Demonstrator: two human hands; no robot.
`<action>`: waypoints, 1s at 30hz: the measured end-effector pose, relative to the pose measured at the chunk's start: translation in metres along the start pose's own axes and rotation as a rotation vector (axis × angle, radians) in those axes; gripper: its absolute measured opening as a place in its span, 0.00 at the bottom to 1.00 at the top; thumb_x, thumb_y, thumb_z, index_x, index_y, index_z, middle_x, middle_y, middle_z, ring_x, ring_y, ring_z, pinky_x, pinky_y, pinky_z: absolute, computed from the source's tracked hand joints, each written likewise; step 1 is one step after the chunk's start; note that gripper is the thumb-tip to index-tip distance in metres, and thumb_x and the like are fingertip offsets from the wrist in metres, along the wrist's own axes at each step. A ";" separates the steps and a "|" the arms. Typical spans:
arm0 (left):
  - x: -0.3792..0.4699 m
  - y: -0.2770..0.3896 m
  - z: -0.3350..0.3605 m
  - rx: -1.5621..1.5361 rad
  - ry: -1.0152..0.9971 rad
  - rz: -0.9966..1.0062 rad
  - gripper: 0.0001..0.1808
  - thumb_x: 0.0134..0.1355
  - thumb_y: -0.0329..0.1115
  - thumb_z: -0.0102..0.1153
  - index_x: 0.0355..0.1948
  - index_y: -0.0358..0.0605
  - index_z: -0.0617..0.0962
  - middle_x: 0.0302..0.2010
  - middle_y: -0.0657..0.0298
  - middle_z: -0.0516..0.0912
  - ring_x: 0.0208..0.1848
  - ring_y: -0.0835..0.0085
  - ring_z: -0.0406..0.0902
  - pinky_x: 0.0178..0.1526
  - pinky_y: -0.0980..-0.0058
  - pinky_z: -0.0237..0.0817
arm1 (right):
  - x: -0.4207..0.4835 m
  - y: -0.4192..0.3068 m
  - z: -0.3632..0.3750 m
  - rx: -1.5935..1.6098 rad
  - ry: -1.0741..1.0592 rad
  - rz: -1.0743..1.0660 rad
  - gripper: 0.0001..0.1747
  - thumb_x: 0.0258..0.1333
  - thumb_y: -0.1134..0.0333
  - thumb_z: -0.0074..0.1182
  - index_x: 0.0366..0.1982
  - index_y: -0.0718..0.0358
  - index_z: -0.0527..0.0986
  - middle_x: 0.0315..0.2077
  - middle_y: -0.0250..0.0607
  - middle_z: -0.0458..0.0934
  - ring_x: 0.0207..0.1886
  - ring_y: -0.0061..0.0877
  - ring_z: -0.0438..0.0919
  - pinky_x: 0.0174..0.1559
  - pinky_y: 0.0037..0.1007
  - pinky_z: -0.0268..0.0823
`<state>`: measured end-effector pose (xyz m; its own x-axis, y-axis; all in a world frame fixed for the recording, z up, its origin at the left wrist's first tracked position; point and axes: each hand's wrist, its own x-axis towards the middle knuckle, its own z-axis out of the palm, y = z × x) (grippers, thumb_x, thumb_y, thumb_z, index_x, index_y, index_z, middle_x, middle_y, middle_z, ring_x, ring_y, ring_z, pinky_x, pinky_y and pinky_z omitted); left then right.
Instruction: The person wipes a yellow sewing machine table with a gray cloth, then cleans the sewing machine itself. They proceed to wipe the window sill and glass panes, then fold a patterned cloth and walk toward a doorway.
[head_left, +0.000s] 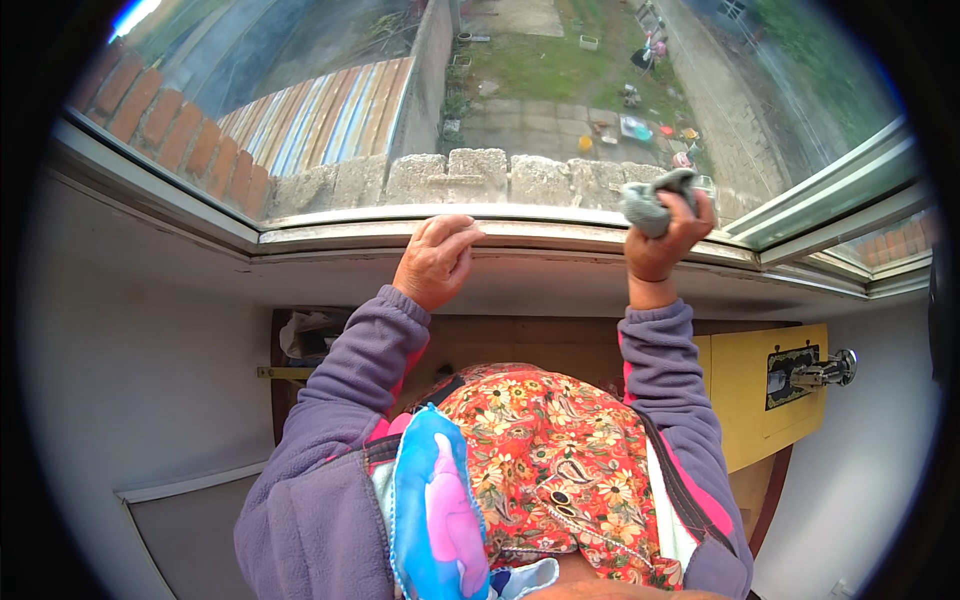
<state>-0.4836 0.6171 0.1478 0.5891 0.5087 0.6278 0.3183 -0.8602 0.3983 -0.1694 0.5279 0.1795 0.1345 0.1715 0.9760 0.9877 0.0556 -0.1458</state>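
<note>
My right hand (671, 236) is raised at the window, its fingers closed around a bunched grey-green cloth (649, 214). The cloth is just above the lower rail of the pale window frame (555, 231); whether it touches the glass is unclear. To the left, my left hand (436, 262) rests against the same rail with its fingers bent and close together. No object shows in it, and its palm side is hidden. Behind the rail, outside, runs a rough masonry ledge (480, 174).
Below the window, at right, stands a sewing machine (814, 373) on a yellow tabletop (742, 405). A window sash (832, 195) angles in at far right. A crumpled plastic bag (304, 334) lies under my left forearm. Outside are a grassy yard (532, 75) and a corrugated metal roof (322, 112).
</note>
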 end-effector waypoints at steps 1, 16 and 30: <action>-0.009 -0.010 -0.011 0.019 0.004 -0.008 0.16 0.57 0.22 0.63 0.47 0.46 0.85 0.51 0.56 0.82 0.55 0.55 0.79 0.60 0.60 0.70 | -0.013 -0.025 0.012 0.091 -0.125 -0.063 0.18 0.54 0.65 0.68 0.46 0.50 0.77 0.52 0.39 0.73 0.57 0.42 0.71 0.59 0.45 0.64; -0.082 -0.118 -0.138 0.170 0.220 -0.085 0.18 0.53 0.21 0.63 0.45 0.50 0.86 0.45 0.61 0.80 0.50 0.58 0.78 0.57 0.60 0.68 | 0.086 -0.170 0.102 0.040 0.177 -0.216 0.26 0.50 0.72 0.70 0.52 0.57 0.74 0.51 0.46 0.74 0.57 0.37 0.72 0.60 0.47 0.63; -0.181 -0.144 -0.183 0.055 0.393 -0.324 0.17 0.51 0.18 0.61 0.40 0.49 0.85 0.43 0.60 0.80 0.48 0.57 0.78 0.53 0.61 0.69 | -0.021 -0.416 0.219 0.500 -0.782 -0.678 0.16 0.54 0.67 0.54 0.47 0.55 0.77 0.50 0.35 0.78 0.49 0.32 0.79 0.54 0.35 0.71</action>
<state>-0.7715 0.6553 0.0992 0.1332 0.7149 0.6864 0.4833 -0.6515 0.5848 -0.6008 0.7162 0.1841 -0.6715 0.5110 0.5366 0.6727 0.7241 0.1523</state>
